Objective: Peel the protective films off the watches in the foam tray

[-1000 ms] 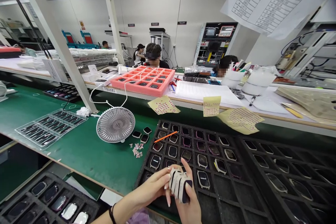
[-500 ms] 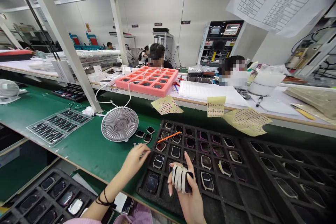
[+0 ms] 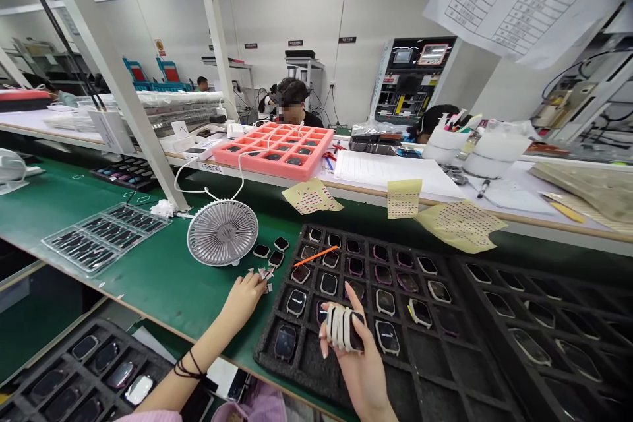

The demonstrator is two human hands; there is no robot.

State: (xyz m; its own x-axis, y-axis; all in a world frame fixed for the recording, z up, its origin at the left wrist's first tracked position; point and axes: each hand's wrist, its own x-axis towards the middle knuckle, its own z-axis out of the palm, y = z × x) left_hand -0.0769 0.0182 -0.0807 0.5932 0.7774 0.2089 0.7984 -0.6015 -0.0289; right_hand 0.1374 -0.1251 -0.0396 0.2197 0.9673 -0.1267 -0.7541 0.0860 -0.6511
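My right hand (image 3: 359, 359) grips a stack of several smartwatch cases (image 3: 342, 328) with white sides, above a black foam tray (image 3: 270, 355) holding rows of smartwatches (image 3: 328, 283). My left hand (image 3: 242, 301) rests on the green mat (image 3: 148, 277) at the tray's left side. Its fingertips touch a small heap of paper label scraps (image 3: 263, 275). An orange stick (image 3: 322, 255) lies across the tray's upper cells. Three loose watch cases (image 3: 275, 258) lie just beyond the scraps.
A white desk fan (image 3: 222, 233) stands on the mat, beside clear trays of dark parts (image 3: 106, 237). More black trays of watches (image 3: 539, 336) (image 3: 84, 362) lie right and lower left. Beyond, a raised shelf carries a pink tray (image 3: 274, 151), and a co-worker (image 3: 291, 105) sits opposite.
My left hand has left the stack and moved left to the label scraps on the mat. My right hand keeps the stack, now holding it alone.
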